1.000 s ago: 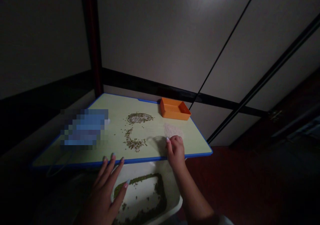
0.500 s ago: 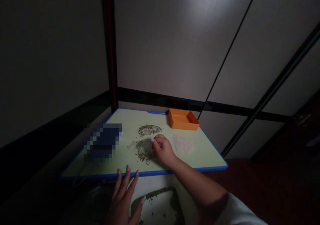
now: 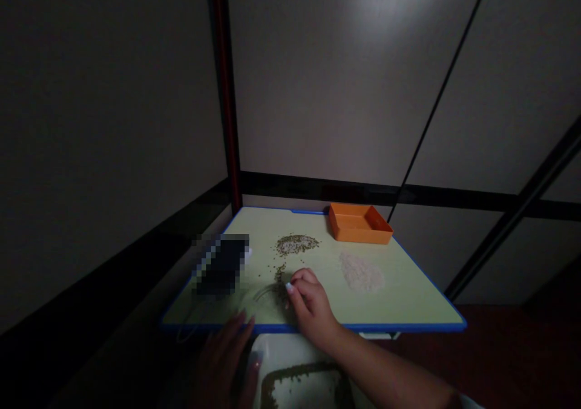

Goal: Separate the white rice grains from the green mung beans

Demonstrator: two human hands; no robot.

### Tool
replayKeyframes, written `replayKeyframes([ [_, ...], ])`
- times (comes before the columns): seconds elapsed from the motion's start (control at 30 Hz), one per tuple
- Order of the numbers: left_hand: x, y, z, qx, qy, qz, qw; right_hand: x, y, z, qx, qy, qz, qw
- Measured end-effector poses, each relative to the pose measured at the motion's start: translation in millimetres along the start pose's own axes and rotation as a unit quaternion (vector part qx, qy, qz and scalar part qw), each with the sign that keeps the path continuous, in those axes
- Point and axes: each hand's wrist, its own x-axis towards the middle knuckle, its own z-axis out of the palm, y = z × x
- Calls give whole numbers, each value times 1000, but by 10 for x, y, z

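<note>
My right hand [image 3: 313, 306] is closed above the near middle of the pale green table [image 3: 408, 300]. A thin, clear curved edge shows by its fingertips, blurred, and I cannot make out what it belongs to. Small green beans [image 3: 280, 272] lie beside these fingers, partly covered by the hand. Farther back sits a pile of green beans mixed with white grains [image 3: 297, 244]. A heap of white grains [image 3: 362, 271] lies to the right. My left hand [image 3: 229, 354], dark and blurred, has its fingers stretched out near the table's front edge, above the left side of a white tray [image 3: 267, 341].
An orange open box [image 3: 363, 235] stands at the table's back right corner. A pixelated dark object [image 3: 222, 267] lies on the left side, with a thin cable near it. More green beans line the white tray below the front edge. Panelled walls [image 3: 318, 94] close off the back and left.
My view has shifted, so the table appears lower and farther right. My right hand has moved nearer the front edge, along with the blurred clear thing. My left hand is darker and more blurred.
</note>
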Motion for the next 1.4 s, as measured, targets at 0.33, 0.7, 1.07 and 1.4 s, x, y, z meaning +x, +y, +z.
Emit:
replayKeyframes([
  [0.33,1193,-577,-383,31,-66,-150,986,13,-51,-35,13,32,-6,999],
  [0.7,838,-296,-208,-2,-22,-124,992,68,32,-135,10,121,21,992],
  [1.07,143,290,344,5,-141,-182,973,246,311,-421,-241,60,49,968],
  [1.4,23,248,433,-124,-87,-148,977,369,302,-542,-478,-55,151,863],
])
